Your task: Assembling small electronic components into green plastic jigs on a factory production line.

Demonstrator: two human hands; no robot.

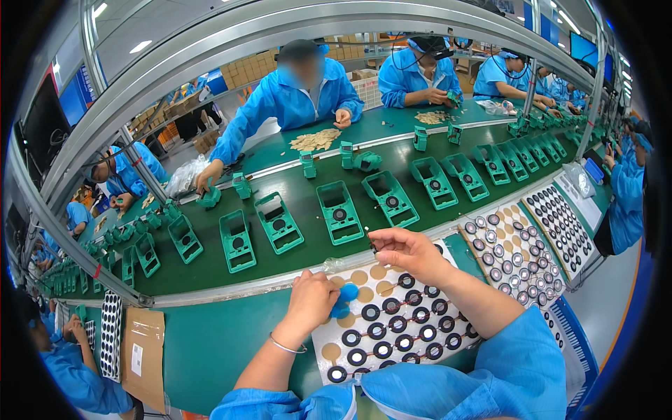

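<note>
My right hand (pixel 413 253) pinches a small dark part (pixel 373 243) with a pale tip, just above the far edge of a white sheet. The part is too small to make out its kind. My left hand (pixel 311 299) has its fingers curled down at the sheet's far left corner; whatever they hold is hidden. Against its fingers lie blue round pieces (pixel 344 299). Rows of round black speakers with pale centres (pixel 381 349) and thin red wires cover most of the white sheet (pixel 323 339). Tan discs (pixel 331 351) show along its far and left sides.
Beyond the metal rail, a green conveyor belt (pixel 294 269) carries green plastic housings (pixel 339 213). More trays of round parts (pixel 514 255) lie at right. A cardboard piece (pixel 143 357) sits at left. Co-workers in blue (pixel 287 101) work across the belt, under a metal frame (pixel 280 24).
</note>
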